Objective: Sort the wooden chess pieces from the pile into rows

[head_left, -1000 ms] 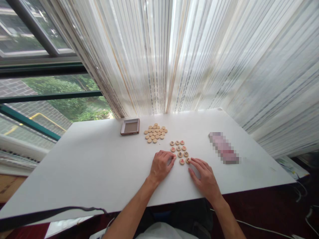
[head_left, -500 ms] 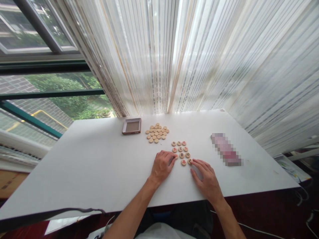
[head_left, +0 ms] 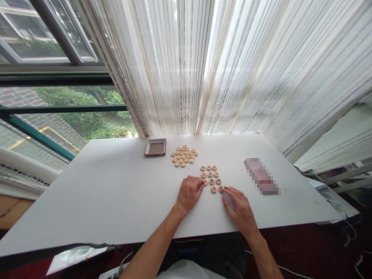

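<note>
Round wooden xiangqi pieces (head_left: pixel 212 181) with red or black characters lie face up in short rows on the white table (head_left: pixel 110 193). At the left end of the third row, my left hand (head_left: pixel 188 192) is curled, its thumb and forefinger closed at the edge of a red-marked xiangqi piece (head_left: pixel 205 182). My right hand (head_left: pixel 240 211) rests with fingers stretched out and thumb apart. Its fingertips touch a black-marked xiangqi piece (head_left: pixel 221 188) at the right of the nearest row. Left of that one sits a red-marked piece (head_left: pixel 214 190), untouched.
Farther back, several blank-side-up pieces (head_left: pixel 183 156) form a loose cluster. A shallow open box (head_left: pixel 155 147) stands to their left near the back edge. At the right lies a blurred pinkish object (head_left: pixel 261 176). Striped curtains (head_left: pixel 186 77) hang behind the table.
The camera view has shifted slightly. Both hands and the pieces keep their places relative to one another.
</note>
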`<state>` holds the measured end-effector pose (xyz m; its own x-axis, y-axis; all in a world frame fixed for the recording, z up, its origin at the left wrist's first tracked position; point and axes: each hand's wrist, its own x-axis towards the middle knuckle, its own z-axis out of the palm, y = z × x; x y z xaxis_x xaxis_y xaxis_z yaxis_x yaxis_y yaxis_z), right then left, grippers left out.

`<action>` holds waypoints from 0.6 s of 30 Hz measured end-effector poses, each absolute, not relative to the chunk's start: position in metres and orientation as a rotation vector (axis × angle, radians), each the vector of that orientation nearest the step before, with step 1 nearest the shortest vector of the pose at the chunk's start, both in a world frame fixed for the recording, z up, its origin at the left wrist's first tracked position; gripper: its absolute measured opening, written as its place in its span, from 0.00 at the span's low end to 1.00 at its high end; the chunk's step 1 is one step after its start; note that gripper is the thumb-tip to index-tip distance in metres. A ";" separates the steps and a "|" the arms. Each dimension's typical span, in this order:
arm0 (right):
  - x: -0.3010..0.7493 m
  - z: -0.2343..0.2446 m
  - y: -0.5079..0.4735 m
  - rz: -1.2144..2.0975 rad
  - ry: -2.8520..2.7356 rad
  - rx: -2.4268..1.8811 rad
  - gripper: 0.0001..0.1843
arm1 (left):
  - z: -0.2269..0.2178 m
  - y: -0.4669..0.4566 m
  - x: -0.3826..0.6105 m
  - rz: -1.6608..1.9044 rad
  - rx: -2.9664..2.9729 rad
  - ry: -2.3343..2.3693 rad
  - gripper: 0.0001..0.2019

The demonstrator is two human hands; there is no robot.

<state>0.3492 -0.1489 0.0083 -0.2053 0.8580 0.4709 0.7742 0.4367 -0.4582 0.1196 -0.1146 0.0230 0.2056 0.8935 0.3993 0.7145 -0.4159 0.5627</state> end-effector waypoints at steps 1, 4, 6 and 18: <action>0.349 0.008 -0.149 0.154 -2.007 -1.368 0.17 | 0.022 -0.115 0.120 1.019 2.228 1.527 0.07; 0.349 0.006 -0.149 0.146 -2.003 -1.365 0.17 | 0.021 -0.115 0.119 1.040 2.224 1.522 0.07; 0.350 0.005 -0.148 0.146 -2.002 -1.364 0.16 | 0.021 -0.117 0.119 1.058 2.213 1.511 0.07; 0.351 0.002 -0.148 0.165 -1.956 -1.362 0.16 | 0.022 -0.088 0.062 1.296 2.030 1.687 0.10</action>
<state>0.3508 -0.1480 0.0021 -0.1673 0.8546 0.4915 0.7605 0.4292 -0.4873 0.0624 -0.0880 0.0223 -0.0364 0.8722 0.4878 0.6963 -0.3280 0.6384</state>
